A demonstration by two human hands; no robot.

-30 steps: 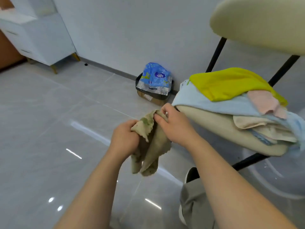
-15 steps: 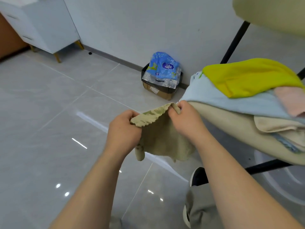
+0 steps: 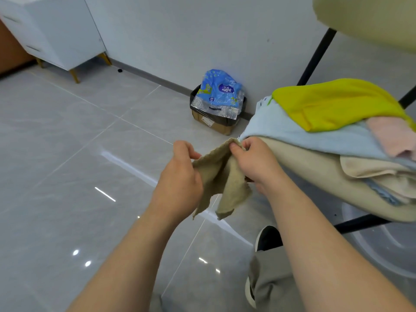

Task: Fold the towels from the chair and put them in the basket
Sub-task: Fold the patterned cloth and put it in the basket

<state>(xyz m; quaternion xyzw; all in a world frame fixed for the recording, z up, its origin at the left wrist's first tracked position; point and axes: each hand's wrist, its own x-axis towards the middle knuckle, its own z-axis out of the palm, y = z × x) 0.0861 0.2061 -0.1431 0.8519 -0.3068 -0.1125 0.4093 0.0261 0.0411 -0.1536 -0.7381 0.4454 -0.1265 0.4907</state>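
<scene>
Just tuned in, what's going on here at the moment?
A person holds a small tan towel up over the tiled floor, with the left hand and the right hand each gripping its upper edge. It hangs crumpled and is not yet folded. Beside them, the chair carries a pile of more towels, with a yellow towel lying on a light blue towel. No basket is clearly in view.

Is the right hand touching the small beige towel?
Touching. The head view shows the right hand pinching the top edge of the small beige towel.
</scene>
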